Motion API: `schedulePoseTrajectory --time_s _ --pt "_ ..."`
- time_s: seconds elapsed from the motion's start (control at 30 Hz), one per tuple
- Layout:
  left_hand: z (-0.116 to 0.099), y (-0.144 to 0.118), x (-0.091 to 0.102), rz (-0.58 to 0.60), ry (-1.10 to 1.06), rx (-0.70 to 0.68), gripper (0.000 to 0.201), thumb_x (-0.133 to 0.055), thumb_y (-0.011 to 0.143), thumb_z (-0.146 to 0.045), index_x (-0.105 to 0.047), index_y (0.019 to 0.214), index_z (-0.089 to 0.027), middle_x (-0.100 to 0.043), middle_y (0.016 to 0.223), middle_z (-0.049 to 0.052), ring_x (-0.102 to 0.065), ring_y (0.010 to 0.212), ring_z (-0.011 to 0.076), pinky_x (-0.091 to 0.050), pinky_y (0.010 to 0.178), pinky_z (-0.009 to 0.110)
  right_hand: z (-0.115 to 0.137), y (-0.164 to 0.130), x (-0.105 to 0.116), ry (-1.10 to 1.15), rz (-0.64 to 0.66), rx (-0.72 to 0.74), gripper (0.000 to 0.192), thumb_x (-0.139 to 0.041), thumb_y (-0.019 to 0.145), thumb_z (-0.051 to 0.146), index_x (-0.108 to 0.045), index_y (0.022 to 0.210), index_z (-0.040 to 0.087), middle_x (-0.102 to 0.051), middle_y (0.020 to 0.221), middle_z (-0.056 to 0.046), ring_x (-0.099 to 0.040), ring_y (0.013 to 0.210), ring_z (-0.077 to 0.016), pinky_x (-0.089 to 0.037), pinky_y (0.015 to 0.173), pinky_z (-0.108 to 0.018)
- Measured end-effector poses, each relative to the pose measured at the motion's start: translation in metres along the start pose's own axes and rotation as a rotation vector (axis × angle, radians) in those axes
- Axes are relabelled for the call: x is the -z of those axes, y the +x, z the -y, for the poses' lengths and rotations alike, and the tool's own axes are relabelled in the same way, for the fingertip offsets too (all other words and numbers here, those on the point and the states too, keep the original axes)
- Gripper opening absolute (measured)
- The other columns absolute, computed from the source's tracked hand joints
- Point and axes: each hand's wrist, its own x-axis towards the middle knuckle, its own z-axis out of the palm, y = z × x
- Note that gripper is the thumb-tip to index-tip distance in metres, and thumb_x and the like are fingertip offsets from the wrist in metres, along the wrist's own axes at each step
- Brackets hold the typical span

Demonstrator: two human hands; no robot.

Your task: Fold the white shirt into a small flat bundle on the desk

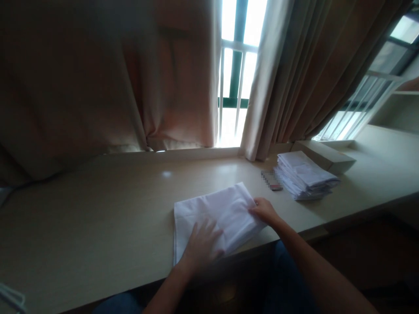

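A folded white cloth [225,205] lies at the front edge of the pale wooden desk [98,218]. My left hand [203,244] rests on top of it with the fingers spread, slightly blurred. At the cloth's right edge, my right hand [264,210] pinches the fabric between thumb and fingers. To the right of that hand stands a stack of folded white cloths [306,174]. Between the stack and the folded cloth lies a small flat item [271,179], pixelated so that its kind is hidden.
A pale box-shaped block [327,155] sits behind the stack. Long curtains [183,87] hang along the back of the desk, parted at a bright barred window [234,74]. A white wire-like object [11,296] shows at the lower left corner.
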Motion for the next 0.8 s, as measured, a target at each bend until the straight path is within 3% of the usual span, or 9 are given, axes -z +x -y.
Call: schedulePoseTrajectory --time_s 0.2,0.47,0.63,0.8 --pt "-0.013 0.002 -0.015 -0.028 0.040 0.018 0.066 -0.049 0.083 -0.063 -0.039 0.143 -0.037 -0.030 0.156 0.005 -0.017 0.145 0.0339 -0.010 0.114 0.060 0.025 0.001 0.015 -0.142 -0.069 0.060 0.013 -0.062 0.071 0.021 -0.069 0.082 0.017 -0.069 0.088 -0.007 -0.059 0.084 -0.0185 -0.035 0.069 -0.024" --pt "-0.025 0.016 -0.026 -0.054 -0.002 0.106 0.078 -0.043 0.082 -0.068 -0.030 0.148 -0.029 -0.027 0.157 0.005 -0.015 0.145 0.0334 -0.008 0.115 0.059 0.085 -0.020 0.024 -0.506 -0.147 0.232 0.015 -0.054 0.082 0.025 -0.064 0.092 0.020 -0.068 0.098 -0.011 -0.061 0.092 -0.0230 -0.038 0.076 -0.030" --pt "-0.029 0.023 -0.025 -0.043 -0.038 0.158 0.080 -0.049 0.079 -0.066 -0.032 0.147 -0.027 -0.032 0.155 0.008 -0.020 0.143 0.0366 -0.007 0.114 0.062 0.124 -0.040 0.008 -0.604 -0.103 0.310 0.017 -0.051 0.085 0.022 -0.062 0.098 0.020 -0.068 0.092 -0.011 -0.064 0.086 -0.0246 -0.042 0.073 -0.032" --pt "-0.038 0.043 -0.012 -0.050 -0.063 0.182 0.080 -0.054 0.078 -0.059 -0.032 0.147 -0.025 -0.037 0.151 0.013 -0.027 0.139 0.0392 -0.020 0.110 0.061 0.164 -0.064 -0.021 -0.564 0.034 0.435 0.018 -0.052 0.086 0.018 -0.062 0.100 0.015 -0.068 0.093 -0.015 -0.066 0.087 -0.0274 -0.046 0.074 -0.034"
